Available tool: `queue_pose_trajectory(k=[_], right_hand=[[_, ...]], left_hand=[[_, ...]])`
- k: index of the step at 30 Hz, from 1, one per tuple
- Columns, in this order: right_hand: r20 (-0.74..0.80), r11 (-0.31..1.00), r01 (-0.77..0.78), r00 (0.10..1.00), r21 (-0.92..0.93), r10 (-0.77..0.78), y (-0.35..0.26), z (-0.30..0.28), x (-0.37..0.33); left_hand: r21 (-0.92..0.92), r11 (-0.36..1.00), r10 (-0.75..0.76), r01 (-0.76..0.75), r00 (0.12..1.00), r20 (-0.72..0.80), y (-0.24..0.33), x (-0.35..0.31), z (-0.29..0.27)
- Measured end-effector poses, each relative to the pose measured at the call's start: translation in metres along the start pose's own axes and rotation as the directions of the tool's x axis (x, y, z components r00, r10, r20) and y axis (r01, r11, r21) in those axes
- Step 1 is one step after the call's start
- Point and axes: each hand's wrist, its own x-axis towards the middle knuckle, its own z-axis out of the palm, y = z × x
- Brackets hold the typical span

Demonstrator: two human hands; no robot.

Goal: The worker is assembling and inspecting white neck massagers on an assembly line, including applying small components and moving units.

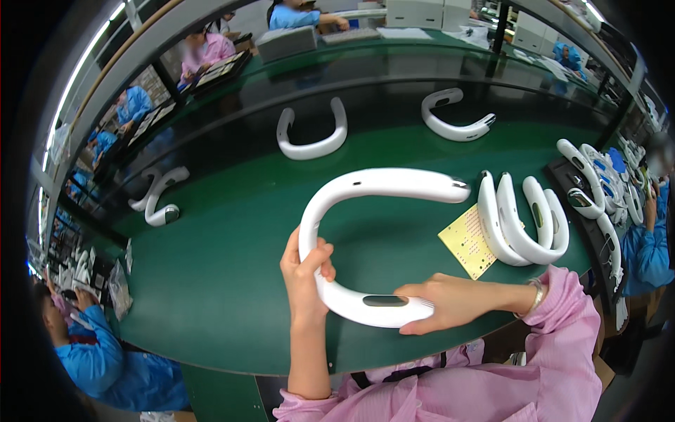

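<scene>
One band (309, 232) in both hands (301, 276) (444, 302)

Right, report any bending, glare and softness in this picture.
Head view: the green tabletop bows along its near edge and the corners fall to black; head view: the ceiling tube light at upper left glares white; head view: the white U-shaped neckband, left hand and right hand look fairly sharp, while the background workers are small and softer.

Yellow card (465, 243) partly hidden, pink shirt (450, 397) cropped
</scene>
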Motion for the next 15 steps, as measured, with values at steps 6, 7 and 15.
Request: queue_pose_trajectory(k=[6,7,15], right_hand=[[-0.092,0.914,-0.034,0.993,0.403,0.078,0.018,-0.069,0.052],[-0.200,0.913,0.021,0.978,0.406,0.067,0.023,-0.088,0.061],[-0.736,0.953,-0.184,0.674,-0.241,-0.056,0.161,-0.215,0.125]], left_hand=[[0.010,0.991,0.136,-0.137,0.990,0.020,0.002,0.011,-0.022],[0.045,0.994,0.098,-0.098,0.995,0.010,0.000,0.010,-0.028],[-0.010,1.000,0.022,-0.022,0.999,0.045,-0.001,0.000,-0.012]])
